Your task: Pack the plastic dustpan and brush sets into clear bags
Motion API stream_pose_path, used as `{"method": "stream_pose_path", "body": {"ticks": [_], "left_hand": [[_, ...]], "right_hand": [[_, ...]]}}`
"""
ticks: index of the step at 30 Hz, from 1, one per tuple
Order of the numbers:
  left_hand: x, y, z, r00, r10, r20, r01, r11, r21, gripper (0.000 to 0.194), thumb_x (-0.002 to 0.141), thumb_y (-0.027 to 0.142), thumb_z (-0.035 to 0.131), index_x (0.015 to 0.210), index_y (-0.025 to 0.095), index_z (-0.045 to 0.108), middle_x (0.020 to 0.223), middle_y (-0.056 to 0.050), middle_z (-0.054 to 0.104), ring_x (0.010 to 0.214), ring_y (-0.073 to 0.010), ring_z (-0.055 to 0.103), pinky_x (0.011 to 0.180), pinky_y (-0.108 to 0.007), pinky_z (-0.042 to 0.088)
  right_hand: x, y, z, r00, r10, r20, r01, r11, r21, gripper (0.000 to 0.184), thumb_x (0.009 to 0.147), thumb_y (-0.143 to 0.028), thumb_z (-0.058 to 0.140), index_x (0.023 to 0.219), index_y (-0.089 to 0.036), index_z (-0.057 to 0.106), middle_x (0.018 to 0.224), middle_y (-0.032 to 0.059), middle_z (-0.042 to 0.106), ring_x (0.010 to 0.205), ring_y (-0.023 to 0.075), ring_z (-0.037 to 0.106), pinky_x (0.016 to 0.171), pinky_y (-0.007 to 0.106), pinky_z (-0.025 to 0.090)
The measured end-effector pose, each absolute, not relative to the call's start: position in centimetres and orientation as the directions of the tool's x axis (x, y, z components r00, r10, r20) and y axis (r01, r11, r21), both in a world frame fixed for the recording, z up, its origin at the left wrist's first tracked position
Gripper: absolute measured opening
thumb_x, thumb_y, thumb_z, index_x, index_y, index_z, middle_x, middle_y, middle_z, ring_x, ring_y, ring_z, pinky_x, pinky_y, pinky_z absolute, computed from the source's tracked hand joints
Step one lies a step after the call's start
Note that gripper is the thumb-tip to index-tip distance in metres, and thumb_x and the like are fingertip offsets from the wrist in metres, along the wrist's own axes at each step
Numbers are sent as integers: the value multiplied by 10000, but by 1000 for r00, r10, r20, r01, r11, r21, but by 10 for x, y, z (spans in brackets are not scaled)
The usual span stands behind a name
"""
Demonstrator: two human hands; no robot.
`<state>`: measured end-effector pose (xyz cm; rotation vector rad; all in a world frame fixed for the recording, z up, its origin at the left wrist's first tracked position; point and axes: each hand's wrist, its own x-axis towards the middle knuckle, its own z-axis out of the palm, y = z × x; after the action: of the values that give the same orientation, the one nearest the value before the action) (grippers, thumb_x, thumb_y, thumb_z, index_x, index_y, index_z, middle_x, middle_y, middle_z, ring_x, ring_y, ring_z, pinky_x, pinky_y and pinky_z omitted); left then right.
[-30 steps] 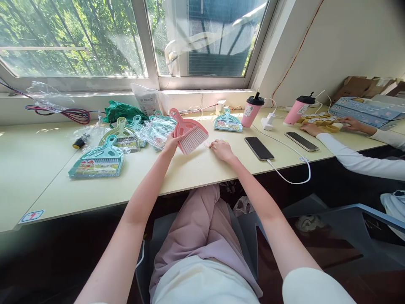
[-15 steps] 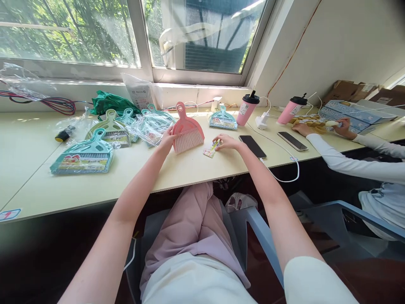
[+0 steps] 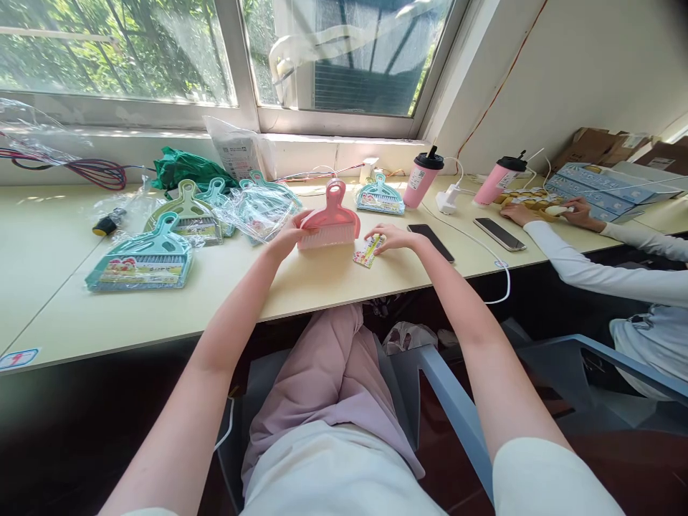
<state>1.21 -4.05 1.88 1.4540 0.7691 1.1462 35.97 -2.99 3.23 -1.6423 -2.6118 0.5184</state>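
Note:
My left hand (image 3: 286, 236) grips the left side of a pink mini brush and dustpan set (image 3: 330, 223), held low over the pale desk (image 3: 301, 283) with its handle pointing away from me. Just to its right, my right hand (image 3: 391, 236) pinches a small colourful label card (image 3: 367, 251) whose lower end rests on the desk. Several bagged teal and olive dustpan sets (image 3: 140, 263) lie to the left of my left hand.
One teal set (image 3: 380, 198), two pink lidded cups (image 3: 421, 180), a charger with white cable (image 3: 448, 202) and two phones (image 3: 430, 241) lie to the right. Beyond them another person's hands (image 3: 542, 211) work beside flat blue boxes (image 3: 607, 190). Red cables (image 3: 91, 170) lie far left.
My left hand has turned the pink dustpan from tilted to handle-away and lowered it toward the desk. My right hand picked the label card up off the desk and holds it beside the dustpan.

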Motion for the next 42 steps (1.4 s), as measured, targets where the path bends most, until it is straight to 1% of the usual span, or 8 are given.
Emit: {"method": "stream_pose_path", "body": {"ticks": [5, 12, 21, 26, 29, 32, 39, 42], "left_hand": [[20, -43, 16, 341, 906, 249, -84, -235, 968, 577, 569, 343, 842, 1130, 218, 788, 1093, -54, 788, 1105, -328, 692, 890, -382, 549], [17, -36, 10, 324, 917, 234, -94, -215, 972, 561, 552, 339, 881, 1097, 226, 813, 1032, -39, 788, 1031, -293, 703, 852, -350, 545], [17, -29, 4, 130, 969, 208, -158, -187, 970, 559, 581, 399, 852, 1096, 189, 794, 1106, -112, 796, 1092, -366, 712, 891, -446, 582], [10, -20, -6, 90, 996, 27, -168, -11, 986, 493, 575, 299, 867, 1051, 213, 775, 1190, -125, 781, 1197, -376, 696, 976, -486, 585], [9, -22, -10, 202, 979, 2, -141, 27, 990, 515, 584, 315, 894, 1077, 224, 775, 1234, -132, 769, 1232, -377, 692, 1029, -512, 571], [13, -27, -10, 328, 944, 14, -129, 30, 991, 602, 559, 404, 956, 1102, 212, 781, 1248, -156, 769, 1231, -390, 699, 1056, -524, 562], [19, -29, -6, 369, 927, -64, -100, 108, 989, 683, 628, 684, 916, 1093, 202, 783, 1174, -191, 792, 1100, -407, 759, 920, -523, 629], [17, -31, -2, 426, 903, -61, -82, 105, 991, 781, 598, 650, 950, 1220, 224, 747, 1287, -174, 761, 1162, -377, 744, 907, -458, 640]], "right_hand": [[359, -29, 33, -400, 904, -149, 903, 360, -236, 509, 709, -513, 872, 1143, -262, 787, 1311, 116, 665, 1326, 374, 566, 1102, 439, 467], [356, -25, 35, -501, 848, -173, 845, 435, -312, 792, 693, -463, 873, 1435, -300, 648, 1486, 104, 591, 1403, 345, 525, 1152, 418, 433], [344, -29, 46, -377, 894, -241, 926, 356, -126, 483, 599, -515, 927, 994, -285, 770, 1235, 91, 709, 1243, 373, 604, 1003, 409, 479], [342, -50, 46, -428, 886, -179, 859, 337, -386, 398, 604, -463, 894, 867, -217, 724, 933, 42, 736, 905, 267, 658, 746, 324, 469], [329, -66, 48, -454, 890, -37, 731, 348, -587, 314, 625, -449, 868, 781, -212, 734, 756, -10, 687, 779, 201, 626, 659, 286, 427], [304, -72, 50, -469, 882, 49, 633, 374, -678, 262, 641, -414, 874, 776, -214, 774, 701, -19, 669, 736, 188, 622, 641, 286, 431], [246, -42, 58, -483, 873, 65, 737, 446, -508, 341, 523, -276, 957, 837, -281, 826, 847, 2, 767, 919, 269, 709, 775, 324, 478], [240, -32, 61, -493, 869, 40, 798, 470, -377, 313, 606, -310, 932, 895, -289, 815, 942, 9, 796, 974, 279, 728, 785, 316, 481]]}}
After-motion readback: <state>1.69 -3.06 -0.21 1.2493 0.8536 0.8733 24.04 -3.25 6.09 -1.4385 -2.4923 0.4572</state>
